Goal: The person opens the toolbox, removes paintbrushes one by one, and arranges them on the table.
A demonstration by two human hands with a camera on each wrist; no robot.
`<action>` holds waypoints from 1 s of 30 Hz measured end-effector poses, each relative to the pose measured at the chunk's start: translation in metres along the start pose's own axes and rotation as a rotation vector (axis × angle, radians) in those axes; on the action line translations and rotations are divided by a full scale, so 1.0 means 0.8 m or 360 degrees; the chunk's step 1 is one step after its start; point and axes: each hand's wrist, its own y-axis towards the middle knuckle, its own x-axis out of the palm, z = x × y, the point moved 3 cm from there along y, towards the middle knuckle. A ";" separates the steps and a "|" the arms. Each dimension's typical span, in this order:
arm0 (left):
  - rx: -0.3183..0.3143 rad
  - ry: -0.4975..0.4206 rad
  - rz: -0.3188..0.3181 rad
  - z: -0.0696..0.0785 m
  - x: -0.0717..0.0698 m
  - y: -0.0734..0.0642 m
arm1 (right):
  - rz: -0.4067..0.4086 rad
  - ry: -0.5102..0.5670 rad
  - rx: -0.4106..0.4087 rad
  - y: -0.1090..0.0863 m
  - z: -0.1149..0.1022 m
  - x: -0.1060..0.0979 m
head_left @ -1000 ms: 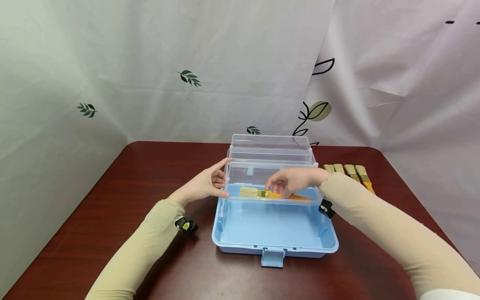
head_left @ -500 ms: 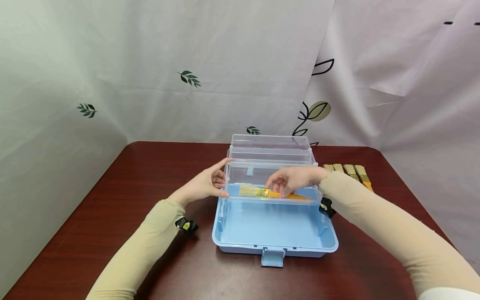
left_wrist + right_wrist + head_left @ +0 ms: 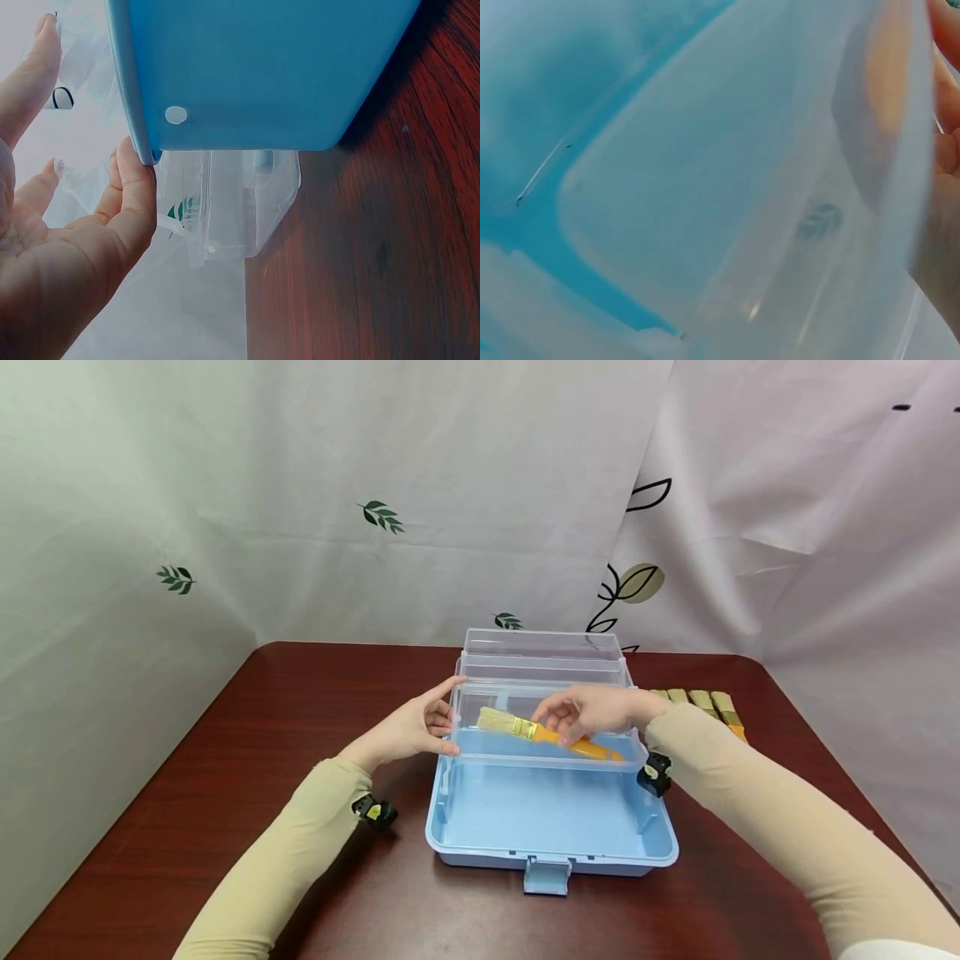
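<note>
A paintbrush (image 3: 543, 733) with an orange handle and pale bristles is pinched in my right hand (image 3: 592, 712). It tilts above a clear plastic tray (image 3: 472, 745), bristle end raised to the left, handle end low at the right. That tray spans the back part of an open light-blue toolbox (image 3: 547, 810). My left hand (image 3: 408, 731) holds the tray's left end between thumb and forefinger. In the left wrist view, other fingertips (image 3: 135, 176) touch the rim at the blue box's corner. The right wrist view is mostly clear plastic, with part of the right hand (image 3: 945, 150) at its edge.
Several more paintbrushes (image 3: 712, 703) lie side by side on the dark red table (image 3: 337, 693), right of the box and partly behind the right arm. The clear lid (image 3: 540, 645) stands open behind the tray. A latch (image 3: 546, 877) hangs at the box's front.
The paintbrush lay flat in the tray before. Now its bristle end has risen and the right hand has moved slightly up with it. The left hand has kept its place.
</note>
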 end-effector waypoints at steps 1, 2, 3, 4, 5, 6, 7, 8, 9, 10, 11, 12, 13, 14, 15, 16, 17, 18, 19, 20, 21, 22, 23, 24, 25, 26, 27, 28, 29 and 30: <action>-0.0001 0.0001 -0.0001 0.000 0.000 0.000 | 0.0013 0.0023 -0.0008 -0.001 -0.001 -0.001; -0.0001 0.0000 -0.0001 0.000 0.000 0.000 | 0.0026 0.0047 -0.0019 -0.002 -0.003 -0.001; -0.0003 -0.0001 -0.0002 0.001 0.000 0.000 | 0.0040 0.0075 -0.0029 -0.003 -0.005 -0.002; -0.0004 -0.0005 -0.0001 0.001 0.000 0.000 | 0.0049 0.0103 -0.0041 -0.004 -0.006 -0.002; -0.0004 -0.0006 0.0000 0.001 0.000 -0.001 | 0.0055 0.0132 -0.0060 -0.004 -0.007 -0.003; -0.0005 -0.0007 0.0001 0.001 0.000 -0.001 | 0.0063 0.0158 -0.0078 -0.004 -0.008 -0.003; -0.0006 -0.0008 0.0002 0.001 0.001 -0.001 | 0.0072 0.0187 -0.0093 -0.004 -0.008 -0.003; -0.0008 -0.0009 0.0003 0.000 0.001 -0.001 | 0.0080 0.0210 -0.0109 -0.005 -0.008 -0.003; -0.0010 -0.0009 0.0005 0.000 0.001 -0.001 | 0.0089 0.0230 -0.0126 -0.005 -0.008 -0.003; -0.0010 -0.0010 0.0005 -0.001 0.001 0.000 | 0.0094 0.0252 -0.0145 -0.005 -0.008 -0.003; -0.0011 -0.0011 0.0006 -0.001 0.001 0.000 | 0.0099 0.0281 -0.0163 -0.006 -0.007 -0.003; -0.0010 -0.0014 0.0005 -0.001 0.001 0.000 | 0.0106 0.0317 -0.0179 -0.007 -0.007 -0.003; -0.0010 -0.0016 0.0004 -0.002 0.001 0.000 | 0.0114 0.0354 -0.0193 -0.008 -0.007 -0.003; -0.0006 -0.0018 0.0002 -0.001 0.001 0.001 | 0.0118 0.0394 -0.0214 -0.009 -0.007 -0.002; -0.0003 -0.0020 -0.0001 -0.001 0.000 0.001 | 0.0123 0.0436 -0.0235 -0.010 -0.007 -0.002; -0.0001 -0.0021 -0.0004 -0.001 0.000 0.001 | 0.0127 0.0476 -0.0257 -0.011 -0.007 -0.001; 0.0002 -0.0019 -0.0005 0.000 0.000 0.001 | 0.0134 0.0520 -0.0272 -0.012 -0.007 -0.001; 0.0004 -0.0017 -0.0008 0.000 0.000 0.001 | 0.0142 0.0556 -0.0288 -0.013 -0.007 0.000; 0.0005 -0.0016 -0.0009 0.000 0.000 0.001 | 0.0153 0.0587 -0.0304 -0.014 -0.007 0.000; 0.0003 -0.0013 -0.0010 0.000 0.000 0.001 | 0.0164 0.0613 -0.0315 -0.015 -0.007 0.001; 0.0001 -0.0011 -0.0010 0.000 0.000 0.002 | 0.0181 0.0634 -0.0322 -0.017 -0.007 0.002; -0.0001 -0.0010 -0.0010 0.000 0.000 0.002 | 0.0202 0.0653 -0.0326 -0.018 -0.007 0.002; -0.0002 -0.0010 -0.0010 0.000 0.000 0.002 | 0.0226 0.0671 -0.0323 -0.020 -0.006 0.003; -0.0005 -0.0011 -0.0009 -0.001 0.000 0.002 | 0.0251 0.0685 -0.0321 -0.022 -0.006 0.003; -0.0007 -0.0011 -0.0008 -0.001 0.000 0.002 | 0.0273 0.0702 -0.0322 -0.024 -0.005 0.003; -0.0009 -0.0010 -0.0007 0.000 0.000 0.002 | 0.0299 0.0718 -0.0316 -0.026 -0.004 0.004; -0.0010 -0.0011 -0.0006 0.000 0.000 0.002 | 0.0325 0.0734 -0.0306 -0.028 -0.002 0.005; -0.0011 -0.0010 -0.0005 0.000 0.000 0.002 | 0.0349 0.0747 -0.0299 -0.030 -0.001 0.005; -0.0010 -0.0007 -0.0004 0.001 0.000 0.002 | 0.0370 0.0760 -0.0295 -0.033 0.001 0.006; -0.0007 -0.0010 -0.0006 0.000 0.000 0.002 | 0.0388 0.0771 -0.0296 -0.035 0.003 0.007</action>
